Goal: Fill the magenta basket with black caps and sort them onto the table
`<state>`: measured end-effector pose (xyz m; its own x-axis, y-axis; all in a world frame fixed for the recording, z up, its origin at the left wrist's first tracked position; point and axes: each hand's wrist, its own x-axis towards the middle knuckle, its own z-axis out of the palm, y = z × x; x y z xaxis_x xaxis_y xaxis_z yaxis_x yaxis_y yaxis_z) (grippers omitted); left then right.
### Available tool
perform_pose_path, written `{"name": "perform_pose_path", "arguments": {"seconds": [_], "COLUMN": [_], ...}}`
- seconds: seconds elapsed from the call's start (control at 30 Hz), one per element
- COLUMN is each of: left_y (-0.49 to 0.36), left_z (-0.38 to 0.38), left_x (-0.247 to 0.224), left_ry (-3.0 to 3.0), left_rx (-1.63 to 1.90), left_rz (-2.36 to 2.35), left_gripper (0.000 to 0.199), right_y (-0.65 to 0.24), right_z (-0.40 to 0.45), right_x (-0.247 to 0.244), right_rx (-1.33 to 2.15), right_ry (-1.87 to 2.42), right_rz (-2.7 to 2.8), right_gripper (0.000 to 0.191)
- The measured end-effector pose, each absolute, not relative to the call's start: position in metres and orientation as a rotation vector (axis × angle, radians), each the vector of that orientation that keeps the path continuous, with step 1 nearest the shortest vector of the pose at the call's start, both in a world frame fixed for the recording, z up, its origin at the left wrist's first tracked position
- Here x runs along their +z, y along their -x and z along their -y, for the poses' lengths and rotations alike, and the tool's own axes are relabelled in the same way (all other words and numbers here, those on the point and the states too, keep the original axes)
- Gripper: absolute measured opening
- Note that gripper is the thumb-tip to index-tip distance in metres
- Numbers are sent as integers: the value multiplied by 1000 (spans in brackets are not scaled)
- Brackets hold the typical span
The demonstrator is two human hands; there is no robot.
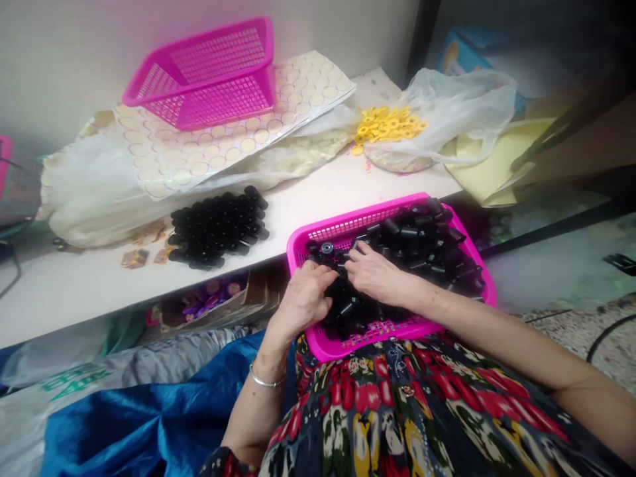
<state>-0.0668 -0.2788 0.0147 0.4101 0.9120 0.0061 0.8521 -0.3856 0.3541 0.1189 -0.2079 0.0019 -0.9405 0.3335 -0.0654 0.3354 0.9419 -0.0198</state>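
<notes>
A pink plastic basket (322,351) rests against my lap, tilted beside the table edge and filled with small black cylindrical pieces (432,232). Both my hands are inside it, close together. My left hand (308,295), with a bangle at the wrist, has curled fingers among the pieces at the left end; what lies between them is hidden. Just to its right, my right hand (375,271) pinches a black cylindrical piece with bent fingers. One piece with a round metallic end (326,248) lies beyond the left hand.
On the white table (298,205), black pieces stand in a tight block (216,228). Behind are another pink basket (223,99), sheets with round stickers (318,86), yellow pieces (390,124) and a plastic bag (462,106). Below sits a cardboard box (258,291) with purple items.
</notes>
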Motion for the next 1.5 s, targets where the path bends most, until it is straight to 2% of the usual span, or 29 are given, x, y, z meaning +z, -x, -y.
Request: {"name": "perform_pose_path", "arguments": {"seconds": [0.1,0.2,0.27,0.33,0.43,0.5,0.6,0.67,0.73,0.8,0.87,0.93,1.03,1.2,1.3,1.4,1.5], "left_y": [61,64,66,65,56,47,34,30,30,35,43,50,53,41,37,34,31], "left_z": [275,273,274,274,275,273,269,266,265,264,264,264,262,261,262,264,265], "left_x": [12,6,4,4,8,11,15,16,16,15,14,12,9,8,7,6,7], "left_ry": [-2394,-2292,-2127,-1865,-1350,-1079,-922,-915,-924,-936,-959,-988,-990,-911,-889,-860,-803], "left_rx": [142,331,599,856,1133,1264,1325,1291,1288,1343,1407,1443,1435,1381,1367,1341,1341], "left_rz": [-1625,-1659,-1641,-1590,-1457,-1344,-1212,-1192,-1221,-1276,-1322,-1339,-1336,-1357,-1336,-1334,-1295], "left_gripper": [25,17,18,20,26,34,39,37,34,32,31,29,27,37,39,35,32], "right_y": [-123,-135,-146,-155,-163,-165,-168,-172,-180,-192,-205,-216,-220,-202,-189,-177,-166], "right_z": [202,201,204,207,213,216,219,221,223,227,232,237,242,242,242,245,246], "right_x": [3,10,15,18,21,23,26,25,23,21,21,22,25,28,27,24,19], "right_rx": [-50,-286,-749,-1542,-2804,-3229,-3397,-3361,-3154,-2622,-1848,-1210,-705,-275,-59,-39,1], "right_ry": [-561,-702,-894,-1175,-1469,-1472,-1460,-1530,-1726,-1970,-2017,-1820,-1502,-1315,-1118,-832,-771], "right_rz": [-3065,-3173,-3266,-3176,-2383,-1828,-1490,-1530,-1819,-2357,-2866,-3123,-3172,-3027,-3068,-3080,-3020], "right_gripper": [18,14,15,19,33,39,39,38,38,36,32,30,31,26,31,24,18]}}
